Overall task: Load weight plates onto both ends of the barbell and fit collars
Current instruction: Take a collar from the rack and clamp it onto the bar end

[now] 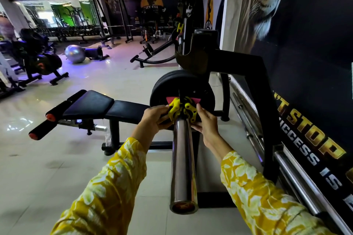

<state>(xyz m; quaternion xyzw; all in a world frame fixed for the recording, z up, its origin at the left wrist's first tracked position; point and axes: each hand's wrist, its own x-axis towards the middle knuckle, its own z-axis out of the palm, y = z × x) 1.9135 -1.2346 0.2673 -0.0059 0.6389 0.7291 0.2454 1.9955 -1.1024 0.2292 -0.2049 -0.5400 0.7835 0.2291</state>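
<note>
Yellow plastic marks the clamp collar (182, 109), which sits on the barbell sleeve (183, 158) at the centre of the frame, right up against the outer face of the black weight plates (172, 89). The sleeve's long axis runs from the capped end at bottom centre up and away toward the plates, so any slide of the collar has to follow that line, away from the person. Both hands reach it from below: the left hand (153, 118) holds the collar's left wing, fingers curled around what looks like its lever, and the right hand (207, 123) cups its right side, thumb on the yellow body and fingers tucked under the steel. Neither is clearly nearer; they flank the collar about evenly.

The collar appears to be open or only partly closed, its two yellow halves spread to either side of a black hinge, though the exact latch position is hard to read. It likely needs pressing flush to the plate and the lever snapping shut. A pink triangular label shows on the plate face just behind it. At least two plates seem stacked on this end, below the rack cradle (193, 57). Beyond the plates, at centre left, stands a padded bench (107, 108).
</note>
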